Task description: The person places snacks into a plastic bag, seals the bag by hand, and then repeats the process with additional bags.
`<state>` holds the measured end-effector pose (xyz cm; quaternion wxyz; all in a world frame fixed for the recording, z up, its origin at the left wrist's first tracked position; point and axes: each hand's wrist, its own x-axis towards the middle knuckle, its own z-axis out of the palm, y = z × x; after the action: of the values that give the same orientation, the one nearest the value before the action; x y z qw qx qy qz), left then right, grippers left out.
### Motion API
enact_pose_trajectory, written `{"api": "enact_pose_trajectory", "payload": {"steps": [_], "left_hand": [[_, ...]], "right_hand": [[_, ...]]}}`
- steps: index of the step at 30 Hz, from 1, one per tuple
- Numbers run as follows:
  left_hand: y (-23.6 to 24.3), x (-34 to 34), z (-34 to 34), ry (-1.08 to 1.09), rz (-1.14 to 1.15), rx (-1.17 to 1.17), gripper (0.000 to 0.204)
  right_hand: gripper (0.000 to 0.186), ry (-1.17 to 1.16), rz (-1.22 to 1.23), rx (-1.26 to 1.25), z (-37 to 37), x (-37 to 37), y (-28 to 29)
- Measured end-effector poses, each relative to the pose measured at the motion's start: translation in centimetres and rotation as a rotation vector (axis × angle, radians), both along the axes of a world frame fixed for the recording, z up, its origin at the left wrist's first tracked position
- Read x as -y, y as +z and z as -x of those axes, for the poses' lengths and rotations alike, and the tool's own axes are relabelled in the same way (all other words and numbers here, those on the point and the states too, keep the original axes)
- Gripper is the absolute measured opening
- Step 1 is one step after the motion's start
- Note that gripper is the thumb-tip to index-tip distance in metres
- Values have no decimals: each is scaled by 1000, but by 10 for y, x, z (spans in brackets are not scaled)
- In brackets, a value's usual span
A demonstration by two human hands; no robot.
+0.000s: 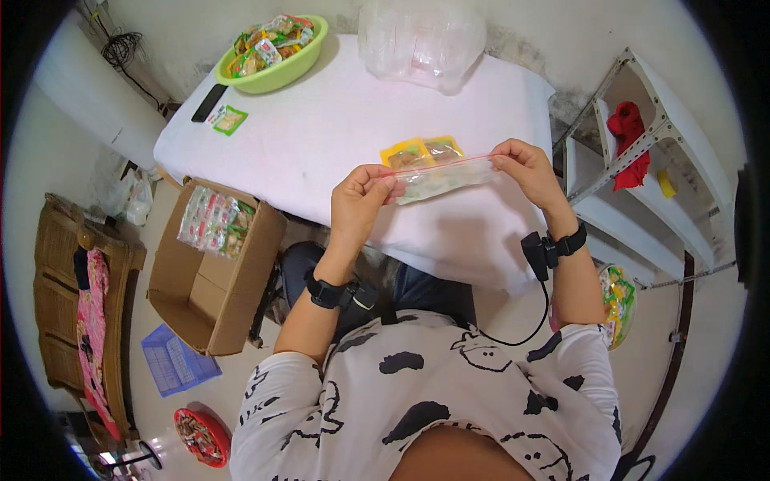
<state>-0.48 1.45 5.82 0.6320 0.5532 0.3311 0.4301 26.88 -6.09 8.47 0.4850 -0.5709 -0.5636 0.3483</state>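
Note:
Above the near part of the table, a clear zip bag [443, 183] with a red strip along its top is stretched between my hands. My left hand [361, 200] pinches the strip's left end, thumb against fingers. At the other end, my right hand [525, 167] grips the corner the same way. Something pale green shows through the bag's left part, too faint to name. Just beyond the bag lie two yellow-edged food packets [407, 152] side by side, their near edges hidden behind it.
A green basin [273, 80] heaped with packets stands at the far left, near a black phone-like slab [209, 103] and a green packet [230, 121]. Clear plastic bags [421, 40] lie at the back. A cardboard box [216, 297] with filled bags is left; a metal shelf [597, 192] is right.

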Motion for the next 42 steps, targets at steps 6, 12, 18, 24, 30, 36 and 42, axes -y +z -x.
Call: {"api": "enact_pose_trajectory", "payload": {"steps": [6, 12, 18, 24, 30, 36, 42], "left_hand": [[-16, 12, 1, 27, 89, 14, 11], [-24, 26, -7, 92, 44, -25, 11], [-25, 30, -5, 100, -64, -51, 11], [-30, 29, -4, 79, -92, -17, 10], [-31, 30, -6, 68, -64, -40, 10], [-30, 30, -7, 69, -96, -30, 10], [-28, 31, -9, 57, -113, -25, 10]], "right_hand": [[11, -104, -24, 177, 9, 7, -13], [21, -76, -504, 732, 90, 5, 3], [10, 43, -415, 677, 108, -10, -10], [7, 101, -491, 586, 104, -16, -14], [7, 119, -440, 621, 104, -14, -11], [8, 109, -448, 576, 108, -16, -12], [8, 86, -430, 545, 109, -16, -13]]}}
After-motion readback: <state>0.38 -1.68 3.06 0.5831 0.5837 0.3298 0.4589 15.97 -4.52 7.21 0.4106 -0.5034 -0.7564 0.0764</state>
